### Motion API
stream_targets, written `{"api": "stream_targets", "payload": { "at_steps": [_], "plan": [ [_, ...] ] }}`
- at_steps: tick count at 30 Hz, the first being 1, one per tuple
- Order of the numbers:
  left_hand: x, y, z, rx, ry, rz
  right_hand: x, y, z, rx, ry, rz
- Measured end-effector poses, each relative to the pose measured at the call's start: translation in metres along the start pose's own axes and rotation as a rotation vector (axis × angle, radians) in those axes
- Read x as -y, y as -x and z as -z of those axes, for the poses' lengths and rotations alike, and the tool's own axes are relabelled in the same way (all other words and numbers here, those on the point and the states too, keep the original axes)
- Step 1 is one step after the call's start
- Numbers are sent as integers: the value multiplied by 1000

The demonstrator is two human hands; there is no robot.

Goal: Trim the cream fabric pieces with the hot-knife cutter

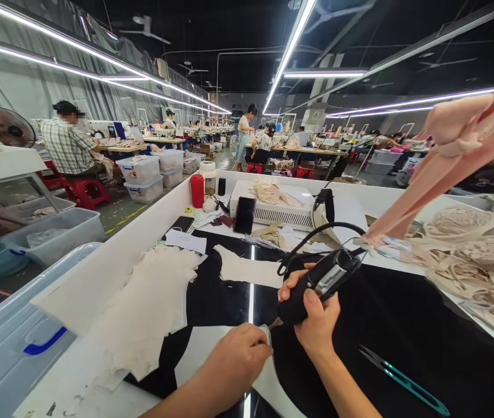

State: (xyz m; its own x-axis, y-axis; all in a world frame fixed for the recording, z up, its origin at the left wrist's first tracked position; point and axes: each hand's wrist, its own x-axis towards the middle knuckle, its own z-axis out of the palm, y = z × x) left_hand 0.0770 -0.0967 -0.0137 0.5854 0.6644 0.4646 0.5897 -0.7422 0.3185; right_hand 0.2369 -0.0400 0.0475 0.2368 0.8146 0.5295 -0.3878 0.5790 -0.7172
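- Gripping a rounded black tool [334, 274] with a shiny metal plate: the right hand [318, 326], over the smooth black mat [386, 307].
- Tool's long axis slants, lower end leftward, near the left hand [238, 355].
- Left hand: curled, pinching something pale, unclear what.
- Thin, ragged-edged cloth [155, 290] lies left.

I can pass over open black desk [392, 310] between the right hand [320, 326] and the scissors [390, 369]; ahead, a cord [342, 224] and pink straps [407, 203] obstruct me, and a cloth pile [151, 302] fills the left.
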Motion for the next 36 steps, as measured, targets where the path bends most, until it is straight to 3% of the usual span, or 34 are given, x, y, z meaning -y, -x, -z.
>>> {"api": "stream_targets", "payload": {
  "at_steps": [24, 29, 36],
  "plan": [
    [0, 4, 8, 9, 7, -17, -13, 5, 6, 18, 72, 79],
    [-1, 6, 9, 56, -23, -62, -11, 5, 6, 18, 88, 85],
    [3, 10, 1, 9, -115, -117, -10, 5, 5, 21, 91, 88]
  ]
}}
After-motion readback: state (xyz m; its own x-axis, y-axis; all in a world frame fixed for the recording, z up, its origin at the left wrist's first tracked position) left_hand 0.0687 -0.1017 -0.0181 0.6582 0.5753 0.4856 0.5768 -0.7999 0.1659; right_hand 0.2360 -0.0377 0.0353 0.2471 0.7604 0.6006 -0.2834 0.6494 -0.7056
